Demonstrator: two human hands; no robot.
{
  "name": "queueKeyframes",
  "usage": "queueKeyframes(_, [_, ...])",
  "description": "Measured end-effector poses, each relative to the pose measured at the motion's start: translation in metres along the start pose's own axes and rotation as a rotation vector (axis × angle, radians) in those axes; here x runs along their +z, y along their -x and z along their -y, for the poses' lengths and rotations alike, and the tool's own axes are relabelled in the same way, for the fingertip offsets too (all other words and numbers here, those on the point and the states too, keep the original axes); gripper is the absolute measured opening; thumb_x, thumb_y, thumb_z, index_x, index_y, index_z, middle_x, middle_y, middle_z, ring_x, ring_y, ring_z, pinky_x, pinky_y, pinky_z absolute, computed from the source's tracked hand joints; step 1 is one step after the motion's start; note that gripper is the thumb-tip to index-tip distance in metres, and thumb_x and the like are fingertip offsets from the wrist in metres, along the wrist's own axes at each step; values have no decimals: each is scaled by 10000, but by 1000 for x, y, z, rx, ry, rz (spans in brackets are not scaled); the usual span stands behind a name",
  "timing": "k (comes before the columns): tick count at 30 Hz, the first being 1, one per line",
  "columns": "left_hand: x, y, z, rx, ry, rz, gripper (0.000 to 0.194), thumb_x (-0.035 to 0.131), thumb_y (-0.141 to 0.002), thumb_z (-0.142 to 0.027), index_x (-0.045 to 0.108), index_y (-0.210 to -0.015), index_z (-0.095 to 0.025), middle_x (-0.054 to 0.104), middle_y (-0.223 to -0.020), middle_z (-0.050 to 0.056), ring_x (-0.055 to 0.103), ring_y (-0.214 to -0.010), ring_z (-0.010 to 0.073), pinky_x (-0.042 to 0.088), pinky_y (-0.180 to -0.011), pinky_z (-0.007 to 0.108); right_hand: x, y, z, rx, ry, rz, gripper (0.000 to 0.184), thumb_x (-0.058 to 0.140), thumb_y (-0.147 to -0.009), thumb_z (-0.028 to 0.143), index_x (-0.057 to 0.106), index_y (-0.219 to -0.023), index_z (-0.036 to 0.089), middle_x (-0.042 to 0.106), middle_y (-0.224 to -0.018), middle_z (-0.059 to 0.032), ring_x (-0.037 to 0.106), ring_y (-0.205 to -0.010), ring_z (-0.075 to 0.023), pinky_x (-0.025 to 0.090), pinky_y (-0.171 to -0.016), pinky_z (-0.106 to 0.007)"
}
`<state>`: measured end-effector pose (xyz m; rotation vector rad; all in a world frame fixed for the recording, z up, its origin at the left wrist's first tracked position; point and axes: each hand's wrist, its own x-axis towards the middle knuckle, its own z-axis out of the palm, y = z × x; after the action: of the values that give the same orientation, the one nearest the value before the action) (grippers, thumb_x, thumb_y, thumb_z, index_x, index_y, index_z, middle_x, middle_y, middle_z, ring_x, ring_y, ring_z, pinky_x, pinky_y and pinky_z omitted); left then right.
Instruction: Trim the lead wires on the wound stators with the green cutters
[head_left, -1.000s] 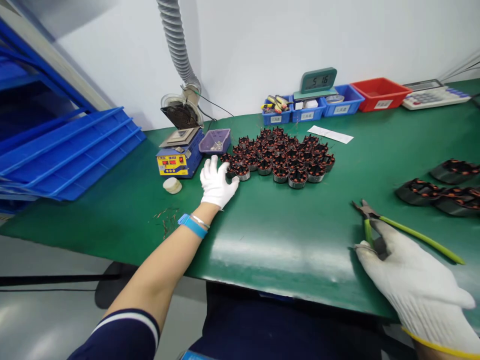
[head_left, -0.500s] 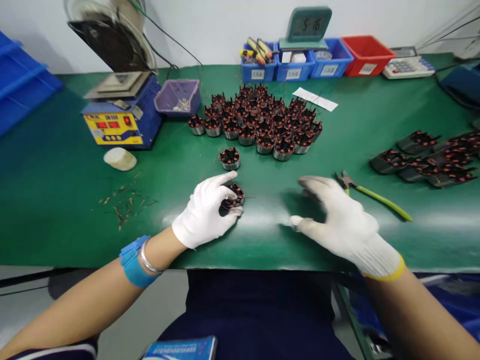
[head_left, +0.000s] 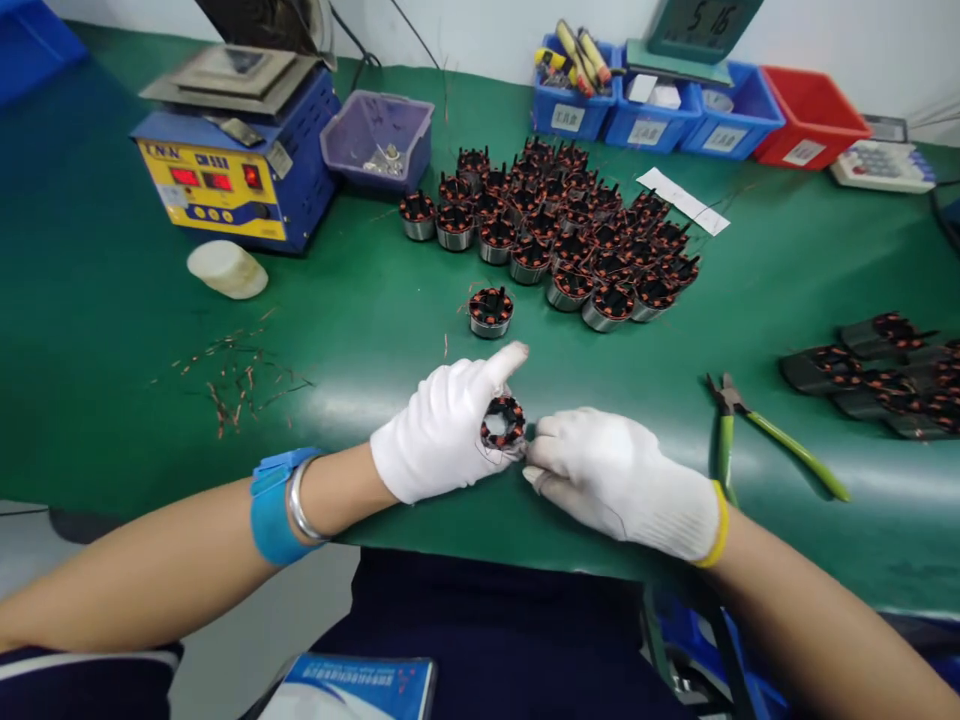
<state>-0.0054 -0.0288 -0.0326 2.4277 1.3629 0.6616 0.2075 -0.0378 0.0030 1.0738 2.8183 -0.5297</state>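
Left hand [head_left: 450, 430] holds copper-wound ring [head_left: 514, 418]; right hand [head_left: 600, 468] at its four o'clock; lone ring [head_left: 491, 314], twelve o'clock; pliers [head_left: 765, 425], three o'clock.

"5 16" on clock [head_left: 703, 30], "工具盒" on blue bin [head_left: 568, 118]

A plain white wall [head_left: 480, 40] rises beyond the grip, past the far edge of the green tabletop [head_left: 352, 320], whose glossy surface throws back pale light either side of the grip; nearer and to its left, light-grey floor [head_left: 304, 605] shows
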Motion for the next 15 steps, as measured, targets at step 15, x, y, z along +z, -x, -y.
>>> queueKeyframes(15, [3, 8, -6, 97, -35, -39, 822, 559, -853, -493, 195, -1498, -136, 654, -963, 108, 640, -886, 260, 511, -825, 400, 4, -12, -6, -125, 16, -654, 142, 516, -912, 206, 646, -860, 180, 667, -807, -51, 615, -799, -204, 468, -910, -397])
